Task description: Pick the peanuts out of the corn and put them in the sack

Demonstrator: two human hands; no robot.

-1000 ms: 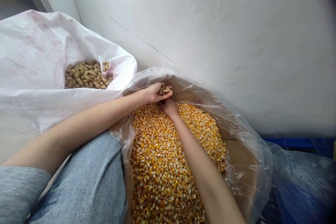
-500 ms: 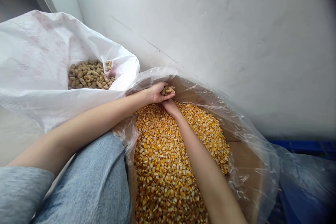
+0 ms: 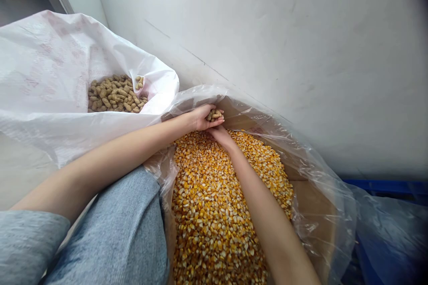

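Several unshelled peanuts (image 3: 214, 116) rest in my left hand (image 3: 205, 118), its palm up and fingers curled around them, over the far end of the corn. My right hand (image 3: 220, 135) reaches in just below it, at the surface of the yellow corn kernels (image 3: 210, 196); its fingers are hidden under my left hand. The corn lies in a cardboard box lined with clear plastic (image 3: 310, 200). At the left, a white woven sack (image 3: 43, 71) stands open with a pile of peanuts (image 3: 115, 94) inside.
A pale wall (image 3: 267, 31) rises behind the box and sack. Blue crates (image 3: 384, 186) with clear plastic over them are at the right. My denim-covered knee (image 3: 117, 222) is against the box's left side.
My right hand and forearm have shifted slightly to the right. My left hand still holds the peanuts in nearly the same place.
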